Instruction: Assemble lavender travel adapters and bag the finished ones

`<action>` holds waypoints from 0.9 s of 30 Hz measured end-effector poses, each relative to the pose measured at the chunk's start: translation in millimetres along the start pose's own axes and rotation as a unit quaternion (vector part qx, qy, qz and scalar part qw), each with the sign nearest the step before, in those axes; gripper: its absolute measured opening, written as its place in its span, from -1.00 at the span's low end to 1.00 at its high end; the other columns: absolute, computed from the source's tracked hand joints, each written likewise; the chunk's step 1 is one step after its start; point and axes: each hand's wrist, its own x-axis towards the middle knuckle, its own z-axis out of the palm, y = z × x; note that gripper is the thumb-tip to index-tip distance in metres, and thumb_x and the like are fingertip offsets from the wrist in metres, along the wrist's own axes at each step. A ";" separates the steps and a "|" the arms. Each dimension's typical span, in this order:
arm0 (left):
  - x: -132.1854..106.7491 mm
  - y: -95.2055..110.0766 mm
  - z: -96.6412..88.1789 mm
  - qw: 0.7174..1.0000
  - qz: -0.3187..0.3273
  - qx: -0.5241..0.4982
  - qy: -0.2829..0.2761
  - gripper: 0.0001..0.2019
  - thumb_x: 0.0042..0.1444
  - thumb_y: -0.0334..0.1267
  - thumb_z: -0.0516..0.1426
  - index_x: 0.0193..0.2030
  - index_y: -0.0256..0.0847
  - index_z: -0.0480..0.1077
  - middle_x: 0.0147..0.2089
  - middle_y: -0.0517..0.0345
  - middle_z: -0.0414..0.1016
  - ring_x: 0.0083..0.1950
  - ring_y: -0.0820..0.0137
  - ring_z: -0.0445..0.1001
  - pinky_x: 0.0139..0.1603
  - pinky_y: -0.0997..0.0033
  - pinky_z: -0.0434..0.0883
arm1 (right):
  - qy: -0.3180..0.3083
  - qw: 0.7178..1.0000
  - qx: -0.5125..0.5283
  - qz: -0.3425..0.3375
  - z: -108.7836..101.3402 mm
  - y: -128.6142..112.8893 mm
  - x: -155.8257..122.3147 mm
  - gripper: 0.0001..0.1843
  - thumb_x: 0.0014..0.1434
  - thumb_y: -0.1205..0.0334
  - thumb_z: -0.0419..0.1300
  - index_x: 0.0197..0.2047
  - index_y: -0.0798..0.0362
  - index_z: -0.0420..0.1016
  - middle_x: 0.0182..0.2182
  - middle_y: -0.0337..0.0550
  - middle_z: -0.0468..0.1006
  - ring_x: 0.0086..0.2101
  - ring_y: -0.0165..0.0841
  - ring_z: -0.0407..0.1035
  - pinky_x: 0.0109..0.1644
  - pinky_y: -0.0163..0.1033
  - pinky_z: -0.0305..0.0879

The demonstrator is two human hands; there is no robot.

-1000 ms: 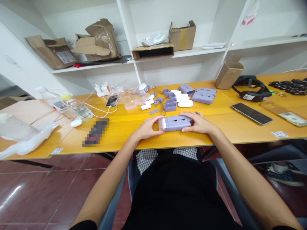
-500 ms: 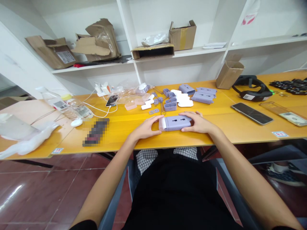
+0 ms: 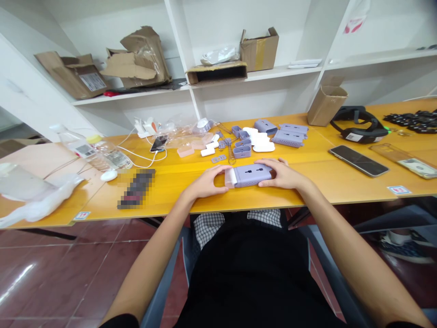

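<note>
From afar I see the purple case (image 3: 253, 176) lying left to right, my right hand (image 3: 286, 176) clasping its right end, my left hand (image 3: 205, 182) pinching the clear cap (image 3: 229, 180) at its left.

Black top (image 3: 256, 273) over checked legwear (image 3: 209, 228)
From my end I see plain black fabric, short sleeves (image 3: 120, 320), and a small black-and-white grid pattern below.

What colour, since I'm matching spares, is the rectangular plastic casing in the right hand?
The casing is pale purple, best seen in the head view.
</note>
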 end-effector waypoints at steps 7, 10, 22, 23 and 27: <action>1.3 -0.3 1.5 1.000 -0.013 0.025 0.001 -0.27 0.10 -0.08 0.42 0.41 0.00 0.38 0.45 0.01 0.45 0.44 0.04 0.45 0.52 -0.11 0.36 | 0.000 1.000 -0.011 -0.002 0.7 2.2 0.6 -0.11 0.11 -0.38 0.41 0.41 -0.24 0.42 0.37 -0.05 0.52 0.36 0.19 0.35 0.53 0.45 -0.13; 2.3 -1.1 4.2 0.999 -0.011 0.044 0.000 -0.25 0.12 -0.05 0.42 0.44 0.00 0.36 0.47 0.02 0.43 0.46 0.04 0.43 0.54 -0.09 0.33 | 0.000 1.000 -0.019 -0.006 1.0 2.9 0.9 -0.11 0.11 -0.37 0.40 0.43 -0.26 0.40 0.37 -0.07 0.53 0.35 0.19 0.36 0.52 0.45 -0.11; 4.2 -14.0 8.2 1.000 0.011 -0.005 0.029 -0.21 0.06 -0.12 0.50 0.41 -0.06 0.36 0.41 -0.10 0.44 0.36 0.04 0.51 0.45 -0.09 0.44 | 0.010 1.000 0.000 -0.003 3.8 5.8 1.4 -0.10 0.09 -0.32 0.45 0.42 -0.22 0.41 0.38 -0.04 0.51 0.36 0.20 0.34 0.53 0.49 -0.17; 4.3 -14.8 7.8 0.999 0.010 -0.009 0.034 -0.23 0.05 -0.13 0.51 0.39 -0.07 0.38 0.37 -0.10 0.45 0.33 0.05 0.53 0.43 -0.09 0.46 | 0.009 1.000 0.000 -0.003 3.7 5.6 1.3 -0.09 0.09 -0.31 0.45 0.42 -0.22 0.41 0.38 -0.03 0.51 0.36 0.20 0.34 0.53 0.49 -0.17; 3.7 -16.4 4.4 0.999 0.004 -0.020 0.041 -0.24 0.01 -0.15 0.53 0.35 -0.08 0.42 0.29 -0.10 0.50 0.26 0.06 0.57 0.38 -0.10 0.50 | 0.007 1.000 0.000 0.000 2.7 4.4 1.0 -0.08 0.05 -0.26 0.49 0.42 -0.20 0.41 0.38 -0.02 0.51 0.37 0.18 0.33 0.53 0.47 -0.19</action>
